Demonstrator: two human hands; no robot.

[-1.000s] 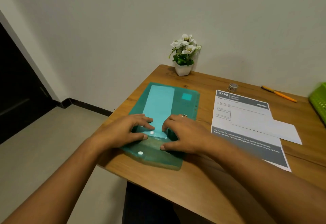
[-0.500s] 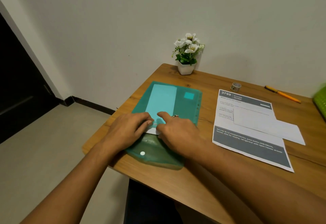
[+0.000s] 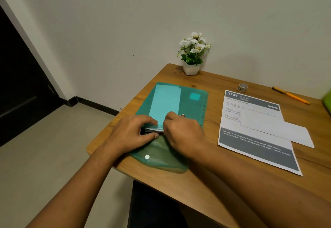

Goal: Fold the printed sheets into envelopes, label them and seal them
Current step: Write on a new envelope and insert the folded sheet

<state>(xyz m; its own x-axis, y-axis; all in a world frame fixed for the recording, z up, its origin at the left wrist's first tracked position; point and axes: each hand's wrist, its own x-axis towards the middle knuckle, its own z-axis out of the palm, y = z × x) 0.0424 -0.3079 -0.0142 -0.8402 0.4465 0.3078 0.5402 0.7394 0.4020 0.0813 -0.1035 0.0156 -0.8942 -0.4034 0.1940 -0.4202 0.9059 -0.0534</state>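
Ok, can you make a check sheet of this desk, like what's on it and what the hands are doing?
Surface: wooden table.
Job's things: green folder with its flap open and a pale sheet inside; printed sheet with a white envelope lying on it; tape roll; pen.
Clutter: flower pot at the back edge; green basket, cut off at the right.
Hands: left hand pinches the folder's mouth; right hand is curled there too, its grip hidden.
Cables: nothing seen.
Surroundings: white wall, dark door, pale floor.
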